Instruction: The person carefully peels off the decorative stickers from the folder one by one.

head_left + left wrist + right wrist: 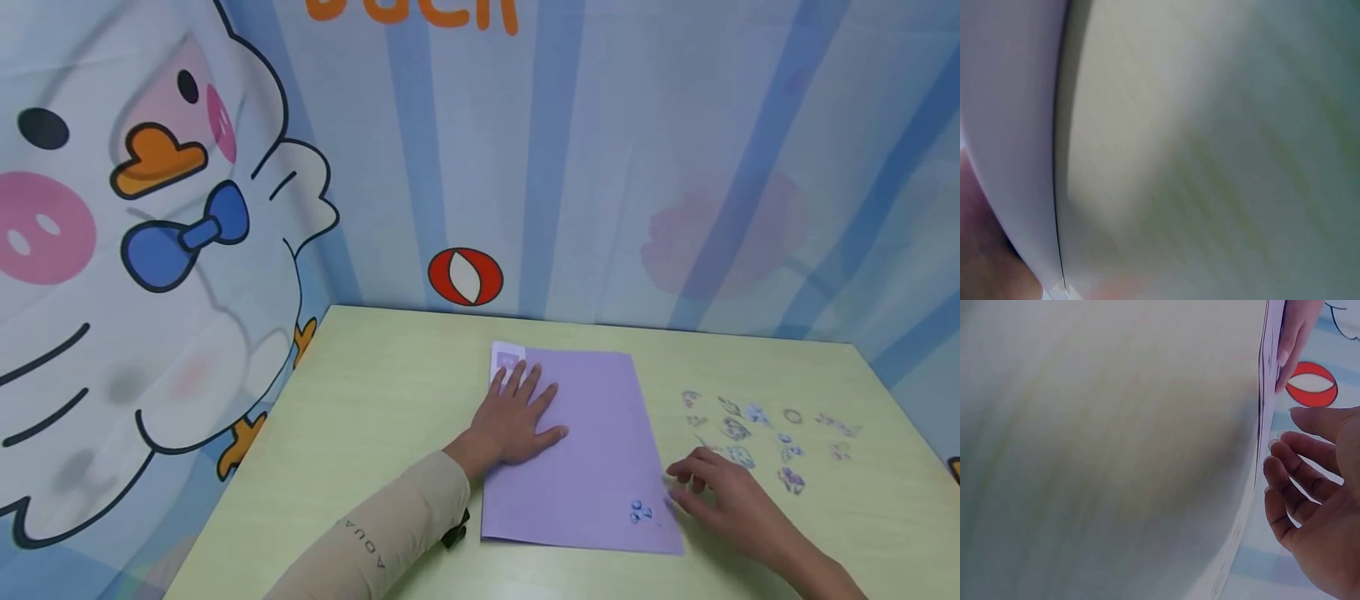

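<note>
A purple sheet of paper (600,450) lies on the table, a white label with a purple square (508,357) at its far left corner. My left hand (515,422) rests flat on its left side with the fingers spread, partly over the label. Near the sheet's lower right corner sits a small blue sticker-like piece (640,512). Just off the right edge is my right hand (723,492); in the right wrist view its fingers (1297,478) are loosely bent and hold nothing. The left wrist view shows mostly blurred tabletop and the sheet's edge.
Several small cut-out pieces, like stickers (737,428), lie scattered on the pale yellow table (375,417) beyond and right of my right hand. Behind the table hangs a blue striped cloth (487,167) with a large printed duck (210,350) at left.
</note>
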### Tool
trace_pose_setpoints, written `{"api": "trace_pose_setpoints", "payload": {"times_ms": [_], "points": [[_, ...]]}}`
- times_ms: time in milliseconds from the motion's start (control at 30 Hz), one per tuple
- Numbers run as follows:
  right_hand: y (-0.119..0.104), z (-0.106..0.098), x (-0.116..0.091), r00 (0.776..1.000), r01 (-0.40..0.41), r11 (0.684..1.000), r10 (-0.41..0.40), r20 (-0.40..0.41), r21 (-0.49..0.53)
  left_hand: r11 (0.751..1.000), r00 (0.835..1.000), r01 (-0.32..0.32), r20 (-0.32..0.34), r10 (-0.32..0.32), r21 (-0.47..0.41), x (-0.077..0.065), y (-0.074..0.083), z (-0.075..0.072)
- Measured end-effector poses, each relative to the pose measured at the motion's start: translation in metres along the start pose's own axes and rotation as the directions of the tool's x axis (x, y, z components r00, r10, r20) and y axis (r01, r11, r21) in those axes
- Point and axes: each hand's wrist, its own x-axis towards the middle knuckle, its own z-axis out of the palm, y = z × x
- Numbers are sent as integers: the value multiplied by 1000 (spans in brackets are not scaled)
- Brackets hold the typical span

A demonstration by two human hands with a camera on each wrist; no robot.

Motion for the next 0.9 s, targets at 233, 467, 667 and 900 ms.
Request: {"api": "trace_pose_setpoints", "payload": {"times_ms": [233, 467, 667, 900], "points": [[-21, 8, 6, 989, -23, 1000, 22, 148, 2, 1000, 1000, -3, -1, 3, 2, -1, 0, -1], [-26, 13, 7, 983, 62, 998, -58, 176, -18, 1000, 1000, 0, 3, 0, 5, -1, 1, -2], [-28, 14, 9, 976, 106, 994, -101, 190, -15, 1000, 1000, 1, -6, -1, 8, -1, 0, -3], [-31, 15, 10, 969, 84, 996, -79, 234, -11, 1000, 1000, 1, 6, -2, 5, -1, 0, -3]]}}
